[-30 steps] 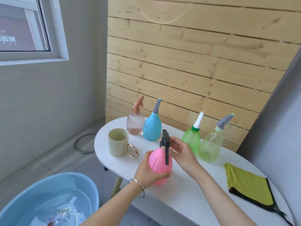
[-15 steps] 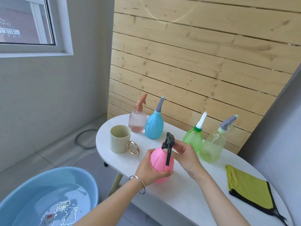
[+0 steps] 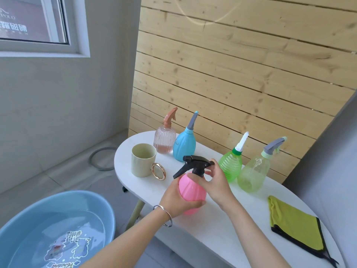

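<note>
Gripping pink bottle (image 3: 191, 187), left hand (image 3: 178, 201) and right hand (image 3: 216, 183) hover over white table (image 3: 222, 231) by plank wall (image 3: 231, 74).

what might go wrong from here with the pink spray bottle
1. The right hand pinches the neck of the black plastic trigger spray head. If that comes off abruptly, the pink round plastic bottle gripped by the left hand may tip and spill any contents.
2. The green ribbed plastic bottle stands close behind the right hand, so a sudden jerk might knock it over.
</note>
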Tool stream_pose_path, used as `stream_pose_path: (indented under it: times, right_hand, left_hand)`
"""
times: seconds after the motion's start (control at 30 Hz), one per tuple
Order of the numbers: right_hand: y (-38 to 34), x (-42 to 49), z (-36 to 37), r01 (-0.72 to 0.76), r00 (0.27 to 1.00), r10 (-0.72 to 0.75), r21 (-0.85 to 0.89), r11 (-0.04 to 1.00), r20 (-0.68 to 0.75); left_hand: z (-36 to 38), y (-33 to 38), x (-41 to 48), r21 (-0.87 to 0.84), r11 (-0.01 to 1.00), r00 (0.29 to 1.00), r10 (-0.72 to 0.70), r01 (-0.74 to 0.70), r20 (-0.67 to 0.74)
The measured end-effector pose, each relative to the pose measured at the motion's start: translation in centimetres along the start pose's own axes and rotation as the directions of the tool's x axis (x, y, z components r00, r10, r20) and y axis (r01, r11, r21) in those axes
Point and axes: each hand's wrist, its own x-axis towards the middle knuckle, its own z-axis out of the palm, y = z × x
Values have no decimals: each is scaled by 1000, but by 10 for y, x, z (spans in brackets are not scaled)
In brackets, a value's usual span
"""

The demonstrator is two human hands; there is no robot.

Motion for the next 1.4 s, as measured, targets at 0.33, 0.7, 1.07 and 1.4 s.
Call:
stream_pose_path:
  times: [0.33, 0.7, 1.07, 1.4]
  right_hand:
    - [12, -26, -20, -18, 1000, 16, 306, 952, 9]
    - [7, -17, 9, 85, 995, -82, 68, 994, -51]
    - [5, -17, 4, 121, 992, -123, 68, 990, 13]
    - [9, -19, 14, 126, 983, -117, 56, 990, -143]
  left_hand:
    - [2, -4, 1, -2, 999, 999, -39, 39, -10]
    - [8, 0, -2, -21, 1000, 998, -22, 20, -58]
    - [-4, -4, 1, 46, 998, 991, 37, -43, 126]
    - [21, -9, -14, 57, 998, 992, 19, -12, -124]
